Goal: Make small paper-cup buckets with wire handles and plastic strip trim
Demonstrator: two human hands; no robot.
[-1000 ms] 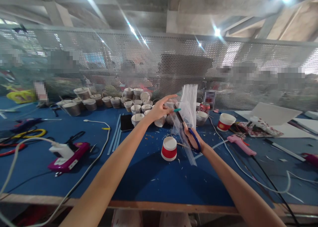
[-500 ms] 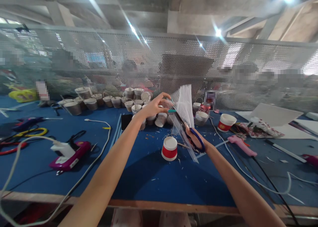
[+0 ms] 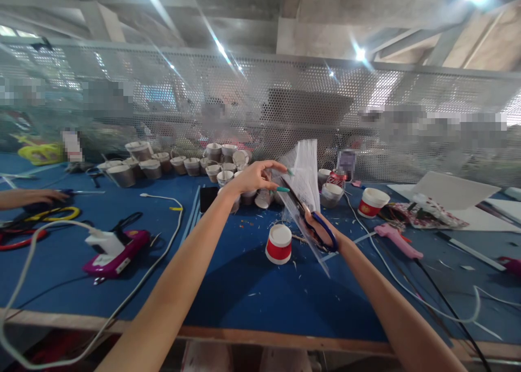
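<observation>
My left hand (image 3: 260,175) is at the upper left edge of a sheet of sheer white mesh (image 3: 307,171), its thumb and fingers curled round that edge. The mesh hangs upright, with a loose strip trailing down towards the table. My right hand (image 3: 321,228) grips scissors (image 3: 300,208) with dark blue handles. Their blades point up and left along the mesh, towards my left thumb. Whether the blades are parted is hard to make out. Below my hands, an upside-down white paper cup (image 3: 279,244) with a red band stands on the blue table (image 3: 244,301).
Several small grey pails (image 3: 150,168) crowd the back. On the right lie a pink glue gun (image 3: 399,241) and another red-banded cup (image 3: 372,203). A purple power strip (image 3: 118,255) with white cables is on the left. Another person's hand (image 3: 44,197) reaches in at far left.
Another person's hand has come in at the far left, over the dark blue tool. My left fingertips have shifted slightly down and right along the mesh. The scissors have hardly moved.
</observation>
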